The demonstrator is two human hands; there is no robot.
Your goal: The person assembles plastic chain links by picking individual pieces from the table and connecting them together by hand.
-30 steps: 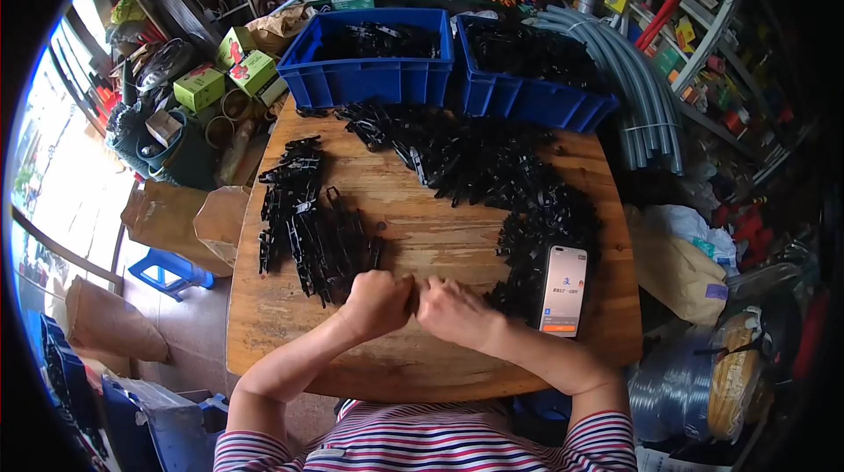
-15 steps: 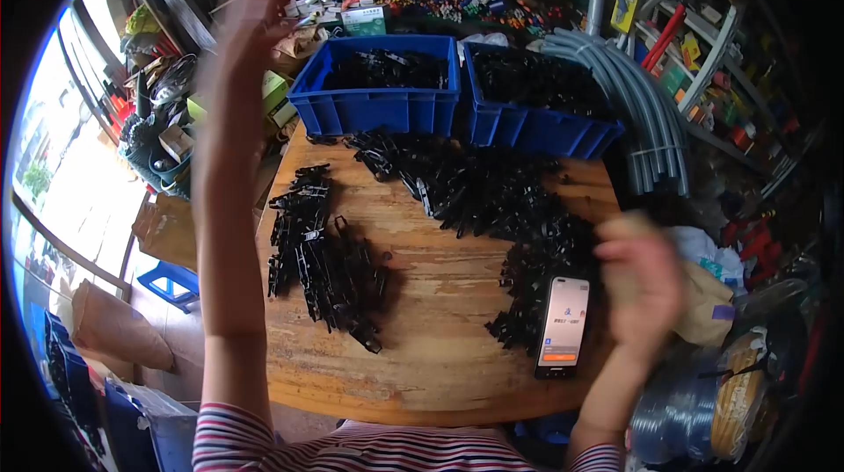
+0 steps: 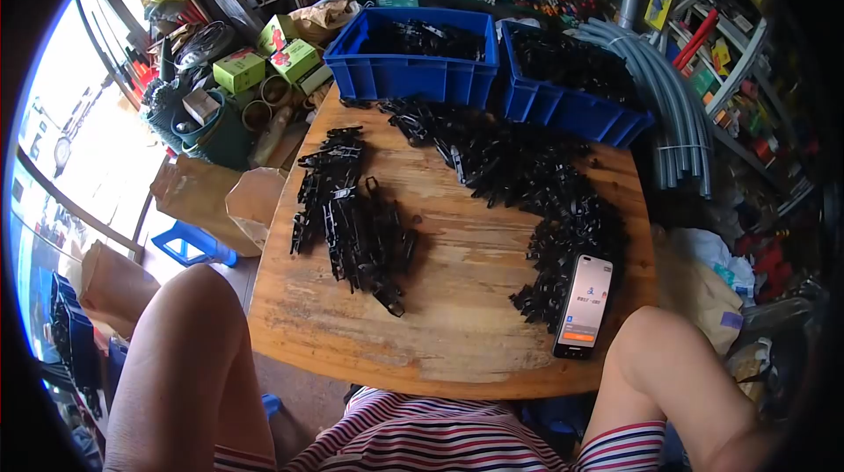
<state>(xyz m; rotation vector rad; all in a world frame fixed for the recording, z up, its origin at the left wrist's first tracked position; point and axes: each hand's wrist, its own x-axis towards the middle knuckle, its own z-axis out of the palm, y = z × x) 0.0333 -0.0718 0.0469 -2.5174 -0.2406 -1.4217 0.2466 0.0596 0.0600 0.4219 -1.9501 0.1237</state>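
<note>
Neither my left hand nor my right hand shows. My bent arms rise at both sides of the table's near edge, with the left forearm running out at the lower left and the right one towards the lower right. On the wooden table point(image 3: 457, 331) lies a pile of black plastic clips point(image 3: 352, 226) at the left. A larger black heap point(image 3: 527, 173) curves from the back to the right side. A phone point(image 3: 585, 305) with a lit screen rests at the heap's near right end.
Two blue bins point(image 3: 413, 76) point(image 3: 571, 116) filled with black parts stand at the table's back. Grey pipes point(image 3: 673, 112) curve at the right. Paper bags point(image 3: 198, 199), a blue stool point(image 3: 189, 243) and green boxes point(image 3: 239, 70) are at the left.
My hands were together over the table's near part, then moved apart and left the view. The arms are now bent at the near side. The camera view has shifted.
</note>
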